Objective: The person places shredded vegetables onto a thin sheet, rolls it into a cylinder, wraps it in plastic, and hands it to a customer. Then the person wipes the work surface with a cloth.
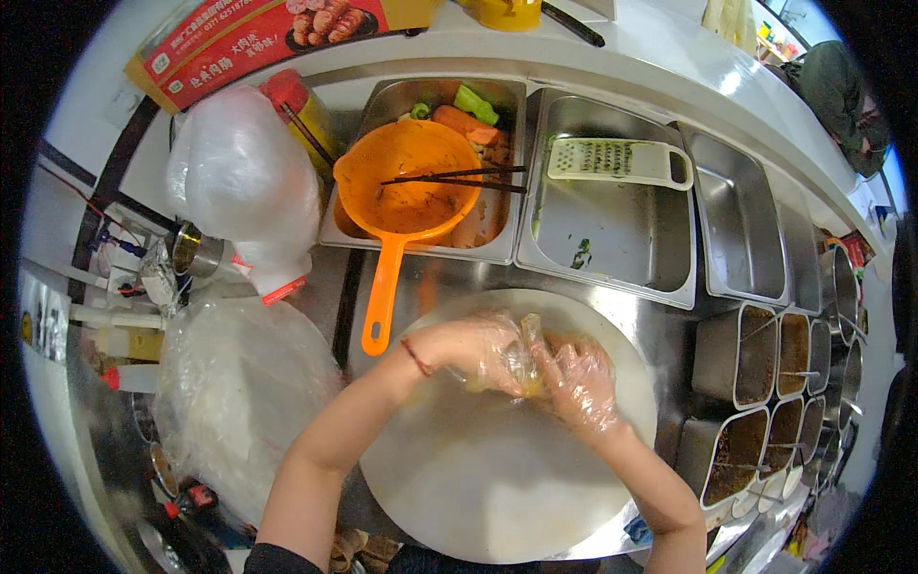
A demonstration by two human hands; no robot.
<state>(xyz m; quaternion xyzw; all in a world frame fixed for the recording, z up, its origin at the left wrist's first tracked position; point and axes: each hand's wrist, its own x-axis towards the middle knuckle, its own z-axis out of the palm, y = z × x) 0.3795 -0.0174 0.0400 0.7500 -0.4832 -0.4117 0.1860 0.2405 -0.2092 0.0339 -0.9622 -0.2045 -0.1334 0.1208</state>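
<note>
My left hand (498, 355) and my right hand (581, 373), both in thin clear plastic gloves, meet over the upper part of a round white board (495, 466). Between them they grip a crumpled, yellowish food item (532, 387), mostly covered by my fingers. A translucent fold (529, 333) stands up between the hands; I cannot tell whether it is plastic film or part of the food. Brownish filling or food (570, 339) shows just behind my right fingers. A red cord bracelet (417, 357) circles my left wrist.
An orange strainer (391, 280) with black chopsticks (459, 174) rests on a steel pan (513, 237) of vegetables. A grater (609, 161) lies across another pan (678, 287). Seasoning tubs (737, 459) line the right, plastic bags (244, 172) the left. A person (839, 100) is at far right.
</note>
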